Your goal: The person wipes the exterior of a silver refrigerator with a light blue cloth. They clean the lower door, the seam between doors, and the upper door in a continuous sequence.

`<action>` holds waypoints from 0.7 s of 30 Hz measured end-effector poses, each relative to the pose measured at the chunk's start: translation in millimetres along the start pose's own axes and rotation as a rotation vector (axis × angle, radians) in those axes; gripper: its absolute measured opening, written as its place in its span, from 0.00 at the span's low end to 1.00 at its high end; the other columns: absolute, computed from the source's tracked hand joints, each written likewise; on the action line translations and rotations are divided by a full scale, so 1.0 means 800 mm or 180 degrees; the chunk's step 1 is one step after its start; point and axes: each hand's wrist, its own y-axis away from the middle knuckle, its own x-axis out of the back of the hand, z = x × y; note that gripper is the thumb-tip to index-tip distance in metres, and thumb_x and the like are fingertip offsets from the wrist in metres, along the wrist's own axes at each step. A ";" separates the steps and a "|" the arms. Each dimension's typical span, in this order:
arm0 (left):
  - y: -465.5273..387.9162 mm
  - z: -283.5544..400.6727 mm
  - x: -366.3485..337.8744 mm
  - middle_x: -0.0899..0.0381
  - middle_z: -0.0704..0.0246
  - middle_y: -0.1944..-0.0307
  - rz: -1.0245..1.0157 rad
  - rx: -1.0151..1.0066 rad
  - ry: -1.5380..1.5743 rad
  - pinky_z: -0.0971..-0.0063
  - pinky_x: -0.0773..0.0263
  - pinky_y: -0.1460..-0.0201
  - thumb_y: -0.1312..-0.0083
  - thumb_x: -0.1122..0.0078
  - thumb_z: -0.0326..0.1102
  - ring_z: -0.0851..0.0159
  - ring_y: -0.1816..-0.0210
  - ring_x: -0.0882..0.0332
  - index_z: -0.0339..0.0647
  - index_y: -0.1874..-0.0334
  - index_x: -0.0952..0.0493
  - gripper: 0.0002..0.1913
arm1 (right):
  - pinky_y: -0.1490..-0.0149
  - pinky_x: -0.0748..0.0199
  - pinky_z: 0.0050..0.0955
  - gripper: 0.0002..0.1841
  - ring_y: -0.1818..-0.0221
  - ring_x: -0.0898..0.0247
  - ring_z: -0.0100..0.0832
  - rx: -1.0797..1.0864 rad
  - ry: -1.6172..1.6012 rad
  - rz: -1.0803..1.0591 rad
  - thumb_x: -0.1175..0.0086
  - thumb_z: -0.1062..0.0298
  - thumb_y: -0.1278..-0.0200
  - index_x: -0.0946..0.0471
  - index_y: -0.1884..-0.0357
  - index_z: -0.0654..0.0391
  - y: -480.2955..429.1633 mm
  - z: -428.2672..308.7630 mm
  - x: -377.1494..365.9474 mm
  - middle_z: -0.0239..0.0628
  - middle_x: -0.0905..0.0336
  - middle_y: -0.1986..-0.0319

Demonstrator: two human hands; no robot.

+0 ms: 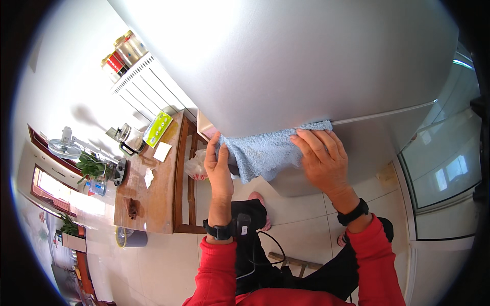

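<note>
A light blue terry cloth [264, 151] lies along the seam between the upper door [306, 61] and lower door [367, 141] of a silver-grey refrigerator. Its lower part hangs in loose folds. My left hand [219, 168] pinches the cloth's left end between thumb and fingers at the door's left edge. Toward the other end, my right hand [325, 160] presses the cloth into the seam, fingers bent over its upper edge. The fingertips are partly hidden there. To the right of the cloth, the pale seam strip [386, 113] is exposed.
On the left stands a wooden table [164, 195] bearing a tissue pack [157, 129], a glass pot [132, 141] and a plant [92, 166]. A plastic bag [196, 165] hangs near it. A wooden stool [296, 261] is beneath me; glass door panels [444, 164] are at right.
</note>
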 end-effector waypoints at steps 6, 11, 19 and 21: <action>0.050 0.006 -0.026 0.22 0.64 0.58 0.0548 -0.0687 -0.1770 0.74 0.31 0.48 0.37 0.48 0.24 0.68 0.55 0.26 0.32 0.53 0.26 0.11 | 0.33 0.36 0.41 0.19 0.44 0.31 0.30 -0.0051 0.0131 -0.0109 0.47 0.75 0.45 0.21 0.50 0.49 0.011 0.016 0.018 0.25 0.26 0.47; 0.104 -0.034 -0.046 0.25 0.56 0.58 -0.0418 -0.0927 -0.2180 0.67 0.28 0.51 0.44 0.42 0.24 0.54 0.57 0.23 0.35 0.57 0.26 0.12 | 0.33 0.37 0.43 0.19 0.42 0.32 0.29 -0.0016 0.0188 -0.0204 0.47 0.73 0.44 0.22 0.48 0.51 0.020 0.015 0.020 0.27 0.28 0.45; 0.195 -0.106 -0.109 0.25 0.63 0.57 -0.1412 0.0993 -0.1095 0.73 0.29 0.61 0.40 0.43 0.25 0.70 0.64 0.25 0.38 0.57 0.26 0.09 | 0.31 0.40 0.41 0.18 0.37 0.36 0.27 -0.0096 0.0122 -0.0646 0.48 0.68 0.37 0.23 0.44 0.51 0.058 0.028 0.032 0.26 0.30 0.40; 0.176 -0.091 -0.100 0.25 0.68 0.57 -0.0842 0.1283 -0.0720 0.77 0.29 0.60 0.37 0.44 0.25 0.75 0.62 0.27 0.39 0.56 0.26 0.08 | 0.30 0.41 0.41 0.19 0.35 0.37 0.27 -0.0102 0.0129 -0.0744 0.49 0.68 0.37 0.24 0.43 0.50 0.065 0.032 0.036 0.26 0.31 0.39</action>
